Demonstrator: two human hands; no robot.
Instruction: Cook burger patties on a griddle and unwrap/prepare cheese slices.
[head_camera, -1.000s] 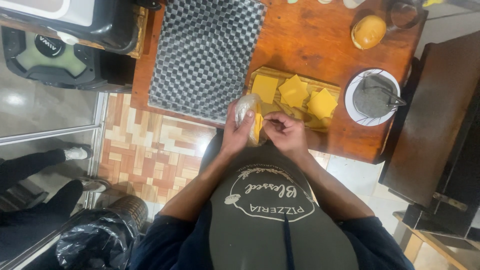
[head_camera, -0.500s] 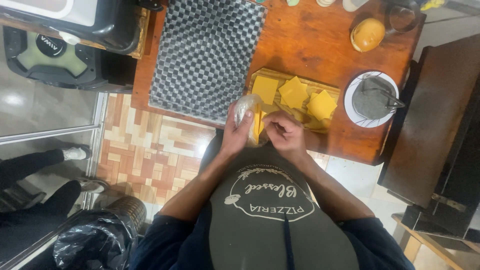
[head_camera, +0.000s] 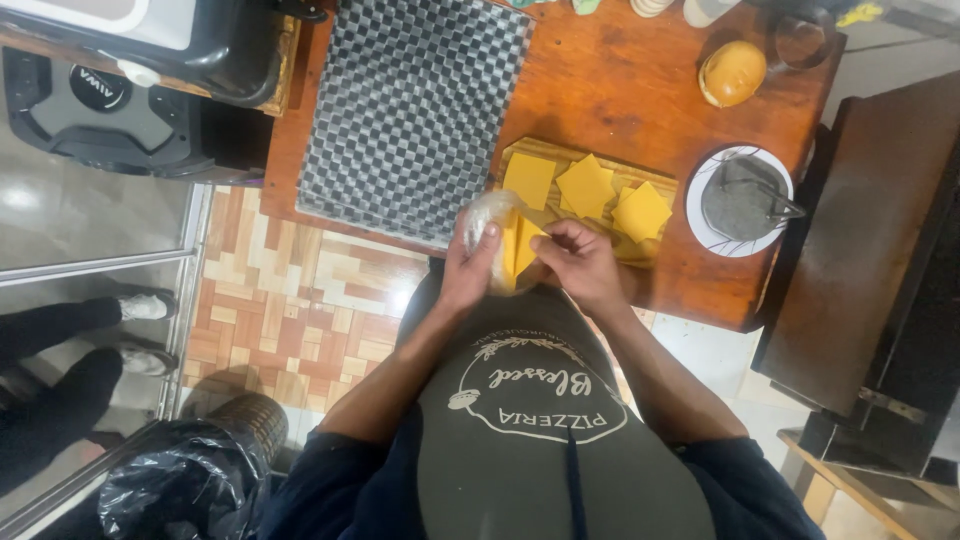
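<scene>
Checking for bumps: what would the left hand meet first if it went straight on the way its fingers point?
Probably the wooden board with its cheese slices, just beyond the left hand; depth is unclear.

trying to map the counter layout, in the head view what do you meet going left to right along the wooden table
checkered mat → left hand holding a clear wrapper with cheese slices → right hand → cutting board with three cheese squares → white plate holding a metal strainer

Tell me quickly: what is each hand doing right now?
Left hand: closed around a clear plastic pack of cheese slices.
Right hand: fingers pinching a yellow slice at the pack.
</scene>
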